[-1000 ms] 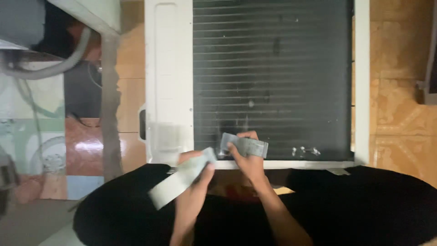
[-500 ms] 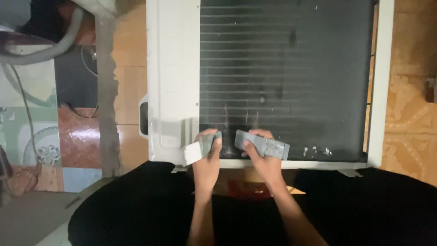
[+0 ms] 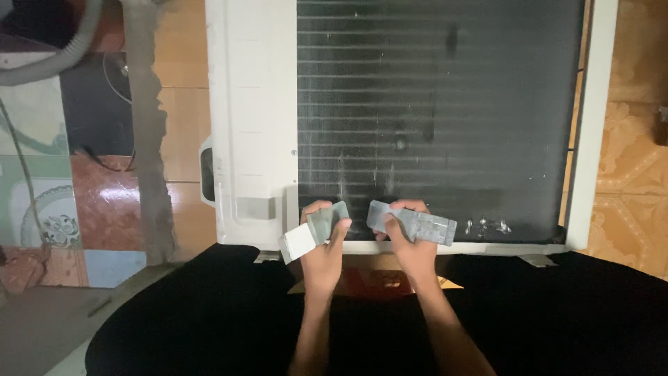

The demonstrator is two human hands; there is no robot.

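My left hand grips a flat grey-white strip that sticks out to the left of the fingers. My right hand holds a second grey strip, its end pointing right. Both hands are close together at the lower edge of a white air-conditioner unit, just in front of its dark finned coil. The two strips are apart, with a small gap between them.
A black cloth covers the foreground under my arms. An orange-red object shows between my forearms. A grey hose and patterned floor tiles lie at the left. Tan tiles are at the right.
My left hand has risen and drawn its strip in toward the coil's lower edge. Both hands have come level and close together, and the view has shifted so the unit sits further right.
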